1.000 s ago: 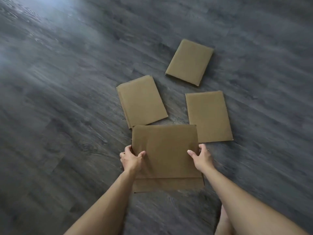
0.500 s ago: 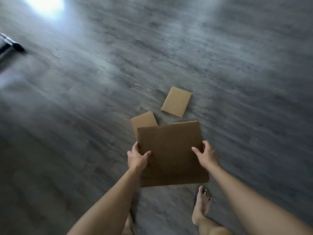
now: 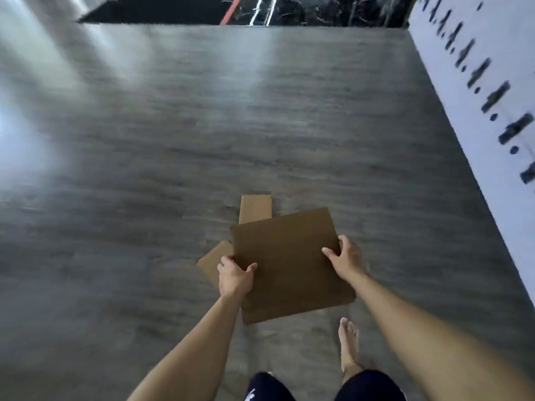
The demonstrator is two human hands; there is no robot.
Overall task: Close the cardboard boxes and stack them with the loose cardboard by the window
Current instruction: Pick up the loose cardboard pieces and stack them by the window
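Currently both hands carry one flat cardboard sheet (image 3: 292,264) above the floor (image 3: 144,198); left hand (image 3: 235,277) clamps its 9 o'clock edge, thumb on top; right hand (image 3: 346,260) clamps the 3 o'clock edge, likely to keep it level; two loose pieces (image 3: 255,208) lie below at 12 and 10 o'clock; window not identifiable.

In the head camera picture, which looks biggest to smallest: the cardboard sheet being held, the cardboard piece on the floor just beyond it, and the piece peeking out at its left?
1. Held cardboard sheet, though it is nearest the camera.
2. and 3. Far floor piece and left floor piece: both partly hidden behind the sheet, so unranked.
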